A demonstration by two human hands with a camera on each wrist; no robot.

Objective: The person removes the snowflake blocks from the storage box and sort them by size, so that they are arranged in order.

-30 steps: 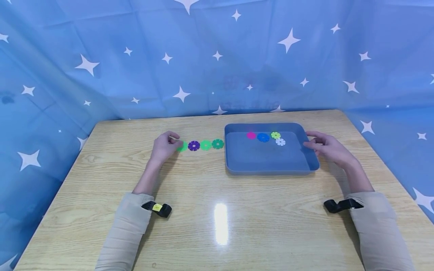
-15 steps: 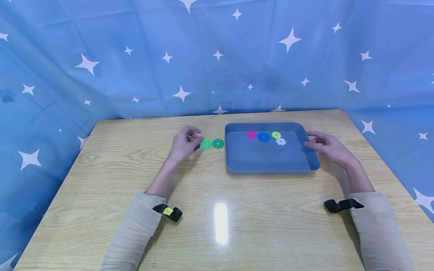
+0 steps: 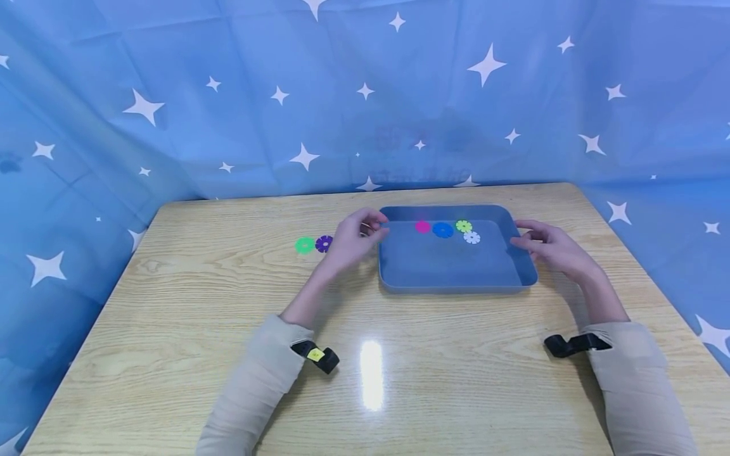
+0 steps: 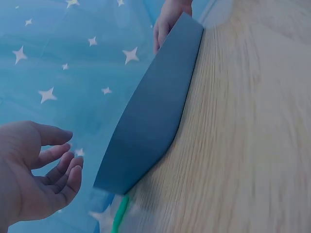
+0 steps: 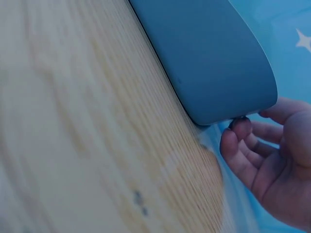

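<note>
My left hand (image 3: 355,239) hovers at the left end of a blue plastic tray (image 3: 456,272), fingers loosely bent. Between its thumb and fingers in the left wrist view nothing shows, and the hand (image 4: 36,172) appears apart from the tray wall (image 4: 150,107). At the tray's right end my right hand (image 3: 550,248) grips the rim, thumb inside and fingers outside. Lying in the tray are notched plastic discs: a pink one (image 3: 422,227), a blue one (image 3: 442,230), a yellow-green one (image 3: 464,226) and a white one (image 3: 471,237).
Left of my left hand, a light green disc (image 3: 305,246) and a purple disc (image 3: 324,244) lie on the wooden table (image 3: 188,329). The hand covers the spot of two more green discs; one green edge (image 4: 120,213) shows in the left wrist view. A starry blue curtain (image 3: 245,126) hangs behind.
My left hand has moved right, from the light green disc at the left end of the row, past the other discs, to the tray's left end. My right hand stays on the tray.
</note>
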